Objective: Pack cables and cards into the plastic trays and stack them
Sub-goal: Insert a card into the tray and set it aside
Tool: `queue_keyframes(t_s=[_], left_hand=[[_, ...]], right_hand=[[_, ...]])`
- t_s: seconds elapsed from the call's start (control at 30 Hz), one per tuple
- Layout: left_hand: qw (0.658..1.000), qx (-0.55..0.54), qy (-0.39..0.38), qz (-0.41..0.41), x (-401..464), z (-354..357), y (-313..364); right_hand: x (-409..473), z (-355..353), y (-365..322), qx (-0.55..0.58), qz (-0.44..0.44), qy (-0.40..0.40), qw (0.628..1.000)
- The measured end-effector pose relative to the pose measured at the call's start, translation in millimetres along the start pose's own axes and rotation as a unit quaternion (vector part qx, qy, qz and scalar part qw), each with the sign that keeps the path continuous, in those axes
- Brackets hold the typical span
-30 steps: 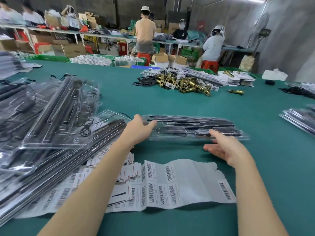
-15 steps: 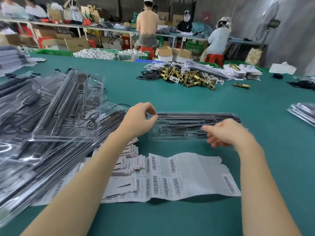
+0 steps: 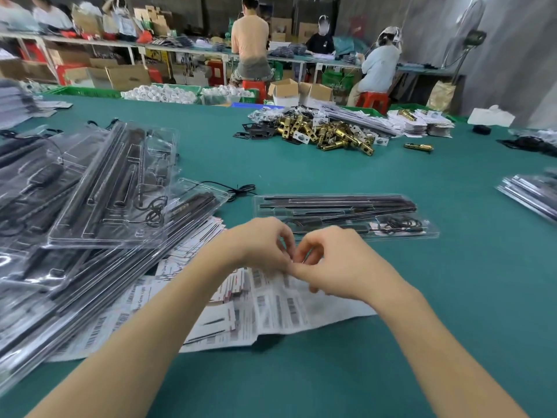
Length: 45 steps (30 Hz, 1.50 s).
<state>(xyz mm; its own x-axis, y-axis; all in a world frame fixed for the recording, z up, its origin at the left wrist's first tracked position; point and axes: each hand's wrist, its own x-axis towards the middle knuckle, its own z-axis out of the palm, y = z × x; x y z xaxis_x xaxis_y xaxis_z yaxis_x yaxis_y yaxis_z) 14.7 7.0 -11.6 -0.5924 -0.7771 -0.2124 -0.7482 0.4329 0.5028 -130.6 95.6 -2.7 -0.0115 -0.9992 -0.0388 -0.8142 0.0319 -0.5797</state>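
Two hands, left hand (image 3: 262, 245) and right hand (image 3: 337, 263), having let go of the filled tray (image 3: 346, 217), are now meeting over the label sheet (image 3: 280, 306), fingers curled, fingertips touching; whether they are pinching anything cannot be told. Tray is lying just beyond them on the table (image 3: 422, 327), well apart from the tray pile (image 3: 90, 206), suggesting a label or card is coming next before stacking.

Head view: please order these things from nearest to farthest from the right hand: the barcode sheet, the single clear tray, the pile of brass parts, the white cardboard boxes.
From the right hand:
1. Barcode sheet, directly under the hand.
2. Single clear tray, just beyond the fingers.
3. Pile of brass parts, farther back on the green table.
4. White cardboard boxes, past the table's far edge.
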Motion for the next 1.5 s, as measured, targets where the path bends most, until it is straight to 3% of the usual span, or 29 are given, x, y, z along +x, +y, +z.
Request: queue_keyframes(t_s=[0.07, 0.13, 0.37, 0.57, 0.9, 1.5], left_hand=[[0.987, -0.156, 0.025, -0.015, 0, 2, -8], [0.968, -0.246, 0.024, -0.031, -1, 1, -15], [0.945, -0.316, -0.084, -0.03, -6, -15, -33], [0.883, -0.448, -0.138, -0.013, -6, -17, -41], [0.921, -0.367, -0.11, 0.068, -8, -19, -36], [0.944, -0.323, -0.059, 0.044, -9, -12, -19]], right_hand=[[-7, 17, 8, 0.062, 0.032, 0.033, 0.997], [-11, 32, 16, 0.106, 0.062, 0.074, 0.99], [-12, 53, 23, 0.089, 0.067, 0.173, 0.979], [-10, 56, 23, 0.165, 0.057, 0.221, 0.96], [-9, 52, 16, 0.236, 0.043, 0.222, 0.945], [-11, 48, 13, 0.129, 0.089, 0.27, 0.95]])
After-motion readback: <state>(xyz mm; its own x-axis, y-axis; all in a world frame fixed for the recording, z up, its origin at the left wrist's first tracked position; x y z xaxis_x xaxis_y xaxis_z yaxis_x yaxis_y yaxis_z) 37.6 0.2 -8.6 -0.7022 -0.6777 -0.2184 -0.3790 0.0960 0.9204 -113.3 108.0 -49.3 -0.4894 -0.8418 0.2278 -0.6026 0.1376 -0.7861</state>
